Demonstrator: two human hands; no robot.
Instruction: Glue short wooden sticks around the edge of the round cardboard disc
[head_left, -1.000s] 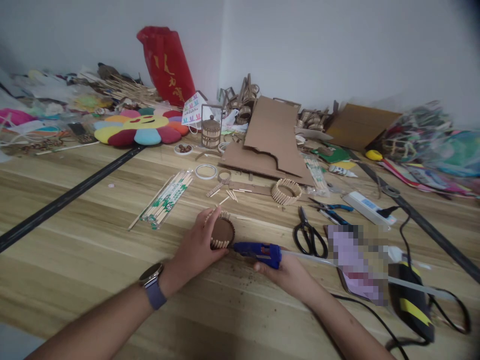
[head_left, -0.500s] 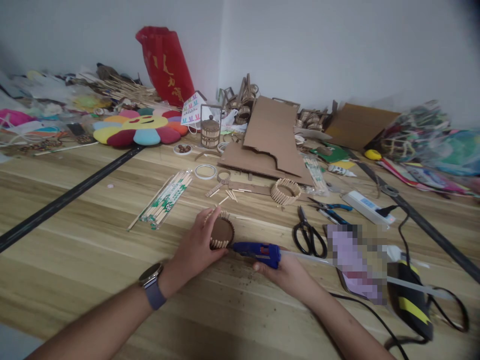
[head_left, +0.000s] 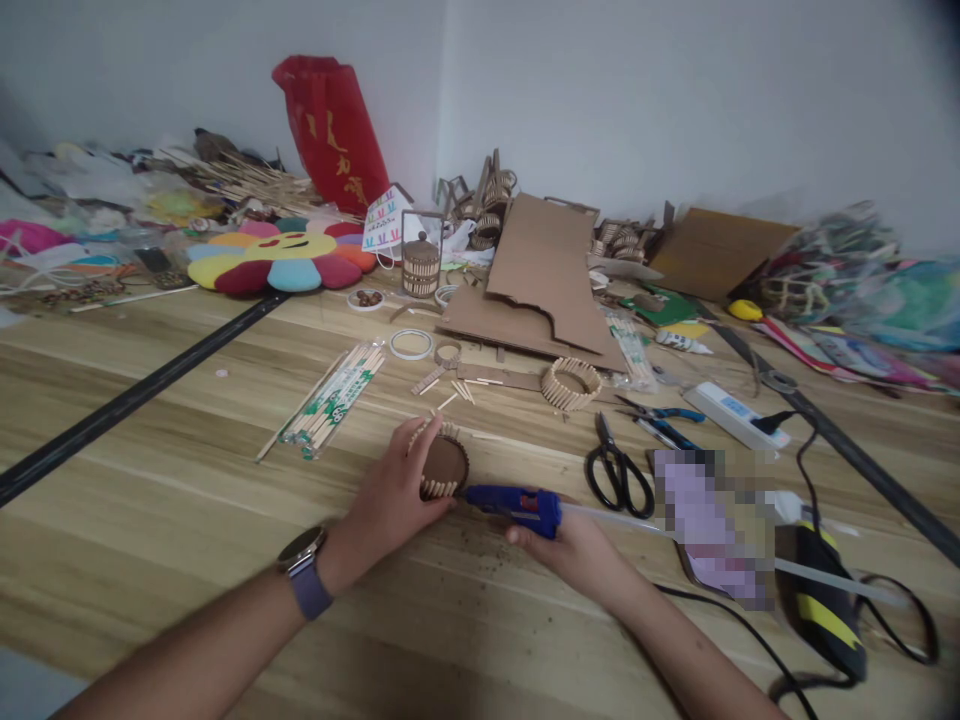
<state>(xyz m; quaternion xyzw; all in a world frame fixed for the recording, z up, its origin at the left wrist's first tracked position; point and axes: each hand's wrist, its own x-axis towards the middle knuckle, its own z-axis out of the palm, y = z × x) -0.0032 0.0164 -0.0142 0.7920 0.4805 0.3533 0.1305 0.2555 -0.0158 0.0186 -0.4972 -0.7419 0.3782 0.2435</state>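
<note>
My left hand point(head_left: 394, 485) is closed around the left side of a small round cardboard basket point(head_left: 445, 462) ringed with short wooden sticks; its fingers hide part of the rim. In my right hand point(head_left: 574, 545) is a blue hot glue gun point(head_left: 514, 507), its nozzle at the basket's lower right edge. From the back of the gun a long clear glue stick point(head_left: 615, 516) runs out to the right. Beyond the basket lie several loose short sticks point(head_left: 463, 391) and a second stick-ringed basket point(head_left: 571, 384).
Black-handled scissors point(head_left: 619, 480), pliers point(head_left: 667, 415) and a white power strip point(head_left: 736, 415) lie to the right, near a blurred-out phone point(head_left: 709, 530). Bagged sticks point(head_left: 334, 398) rest at left. Cardboard sheets point(head_left: 540, 270) and a lidded stick bucket point(head_left: 421, 268) stand behind.
</note>
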